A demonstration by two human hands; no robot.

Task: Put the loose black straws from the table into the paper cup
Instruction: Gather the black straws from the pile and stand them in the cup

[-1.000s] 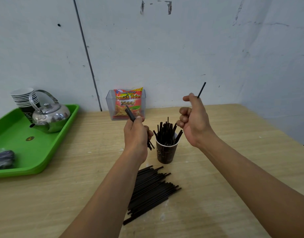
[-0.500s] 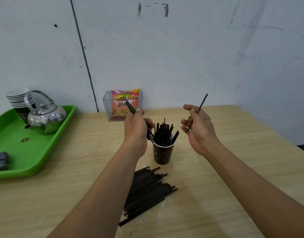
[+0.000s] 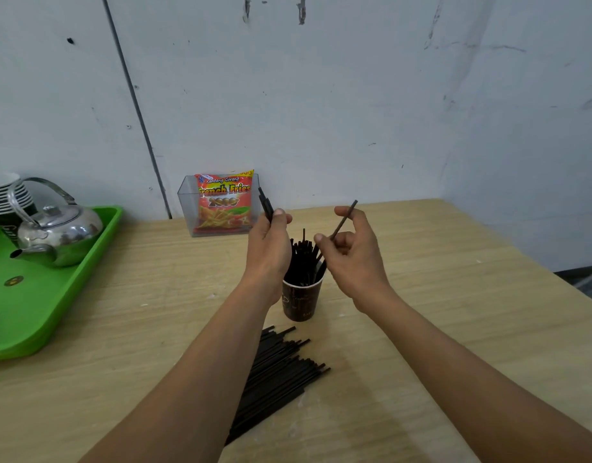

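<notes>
Head view: right hand (image 3: 353, 259) pinched a single black straw (image 3: 344, 219) between thumb and fingers (image 3: 321, 239), the straw tilted with its upper end up and to the right and its lower end aimed at the paper cup (image 3: 301, 300). Left hand (image 3: 269, 248) was closed around a small bundle of straws (image 3: 265, 203), their tops sticking out above the thumb. Both hands hovered just above the cup rim, one on each side.

The cup stood upright on the counter (image 3: 438, 295), already holding a good many straws on end. Pile of loose straws (image 3: 281, 372) lay flat nearer the body, just beside the cup base, partly hidden by the left forearm. Task judged roughly midway.

Handling note (judgement): straws looked light, thin, fairly stiff and smooth, so they likely roll and slip. Best held near mid-length with a light pinch, and fed end-first into gaps between the standing ones. The cup seemed light; a sideways knock could tip it.

Farther off: green tray (image 3: 64, 295) with metal kettle (image 3: 59, 233) at left.
</notes>
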